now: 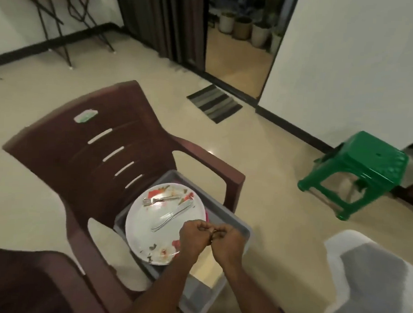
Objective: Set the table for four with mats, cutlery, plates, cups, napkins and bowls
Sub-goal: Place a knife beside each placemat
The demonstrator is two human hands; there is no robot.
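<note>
Here, fork (160, 199) lies crosswise, tines left.

Both forearms reach forward from the bottom edge of the view and converge, bare to past the wrists. The left hand (193, 238) and the right hand (229, 243) meet knuckle to knuckle, fingers of each curled inward into loose fists. Their fingertips touch one another at the middle; whether they pinch anything small between them cannot be told.
</note>
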